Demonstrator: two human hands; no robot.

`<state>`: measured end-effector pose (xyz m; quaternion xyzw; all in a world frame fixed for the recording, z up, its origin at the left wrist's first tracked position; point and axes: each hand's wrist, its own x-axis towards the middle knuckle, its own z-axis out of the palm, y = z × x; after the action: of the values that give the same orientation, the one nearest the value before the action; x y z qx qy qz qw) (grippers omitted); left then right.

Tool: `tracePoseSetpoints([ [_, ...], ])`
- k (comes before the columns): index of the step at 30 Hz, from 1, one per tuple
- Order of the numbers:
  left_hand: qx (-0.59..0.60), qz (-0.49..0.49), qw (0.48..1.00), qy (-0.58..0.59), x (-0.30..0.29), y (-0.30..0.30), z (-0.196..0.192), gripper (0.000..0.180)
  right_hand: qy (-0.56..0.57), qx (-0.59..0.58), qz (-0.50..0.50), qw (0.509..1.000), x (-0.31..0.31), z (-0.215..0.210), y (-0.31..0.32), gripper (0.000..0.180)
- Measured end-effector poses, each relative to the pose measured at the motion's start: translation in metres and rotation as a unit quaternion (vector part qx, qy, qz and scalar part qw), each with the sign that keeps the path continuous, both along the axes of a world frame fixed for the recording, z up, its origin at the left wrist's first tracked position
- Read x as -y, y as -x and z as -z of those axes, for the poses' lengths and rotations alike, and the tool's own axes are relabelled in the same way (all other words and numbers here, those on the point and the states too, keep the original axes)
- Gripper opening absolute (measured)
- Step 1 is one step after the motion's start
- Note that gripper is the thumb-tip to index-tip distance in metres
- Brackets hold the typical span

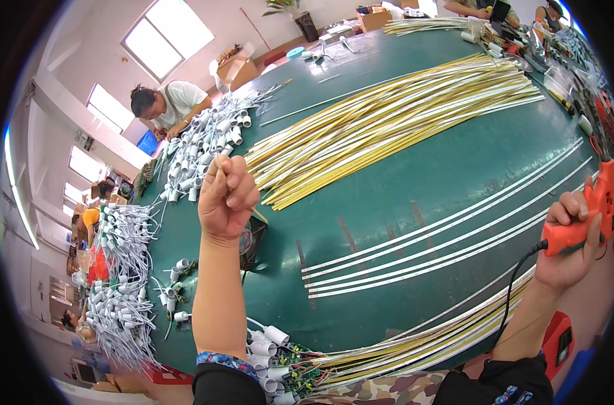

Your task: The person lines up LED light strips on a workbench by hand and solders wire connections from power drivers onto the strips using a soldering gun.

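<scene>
My left hand (229, 196) is raised over the table, its fingers pinched on what looks like a thin tan stick (260, 216); its end shows below my palm. In my right hand (565, 266), at the right edge, is a red-orange gun-shaped power tool (569, 233) with a black cord (516, 290); its tip is hard to make out. Between my hands several long narrow white strips (415, 246) lie side by side. Near my body, white lamp sockets (263, 347) with green circuit boards (307, 371) are wired to a bundle of white and yellow strips (401, 358).
A large pile of yellow and white strips (395, 128) covers the green table's (361, 202) far middle. Heaps of white sockets with cables (209, 138) line the left side. A dark stand (251, 243) is behind my left forearm. A co-worker (172, 108) bends over the far left.
</scene>
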<state>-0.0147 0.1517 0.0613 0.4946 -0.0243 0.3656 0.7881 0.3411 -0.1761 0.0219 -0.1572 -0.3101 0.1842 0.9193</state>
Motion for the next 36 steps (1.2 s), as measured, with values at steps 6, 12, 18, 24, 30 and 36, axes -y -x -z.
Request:
tracePoseSetpoints([
  [6, -0.280, -0.078, 0.957, -0.013, 0.015, -0.003, 0.012, 0.005, -0.050, 0.011, -0.019, 0.999, 0.003, -0.002, 0.001, 0.059],
  [12, -0.559, -0.006, 0.825, -0.079, 0.039, -0.030, 0.051, 0.007, -0.031, 0.024, -0.034, 0.999, 0.000, 0.000, 0.002, 0.059],
  [18, -0.628, 0.005, 0.762, -0.159, 0.045, -0.056, 0.067, 0.009, -0.014, 0.018, -0.031, 0.999, -0.001, 0.000, 0.002, 0.058],
  [24, -0.638, 0.063, 0.740, -0.204, 0.043, -0.072, 0.070, 0.012, 0.003, 0.024, -0.028, 0.999, -0.007, 0.004, 0.006, 0.059],
  [30, -0.671, 0.096, 0.717, -0.165, 0.037, -0.056, 0.054, 0.019, 0.011, 0.025, -0.024, 0.999, -0.006, 0.006, 0.003, 0.059],
  [36, -0.685, 0.092, 0.708, -0.145, 0.029, 0.000, 0.059, 0.016, 0.021, 0.031, -0.046, 0.998, -0.006, 0.004, 0.003, 0.060],
])
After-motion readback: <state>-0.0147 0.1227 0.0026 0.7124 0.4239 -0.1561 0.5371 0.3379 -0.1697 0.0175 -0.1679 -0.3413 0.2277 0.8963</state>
